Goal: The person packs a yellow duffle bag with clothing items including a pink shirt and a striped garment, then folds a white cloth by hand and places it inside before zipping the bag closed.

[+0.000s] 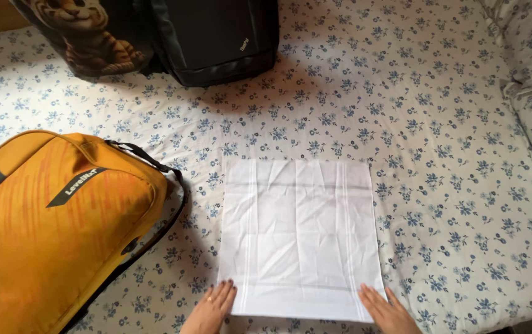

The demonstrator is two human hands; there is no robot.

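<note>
head view: left hand [212, 307] and right hand [388, 311] lie flat, ungripping, on white cloth [300, 238]; uneven pressure could wrinkle it.

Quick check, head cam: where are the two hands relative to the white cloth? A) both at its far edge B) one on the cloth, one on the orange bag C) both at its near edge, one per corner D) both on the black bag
C: the left hand and right hand lie flat at the near corners of the white cloth, clear of the orange bag and black bag.
</note>
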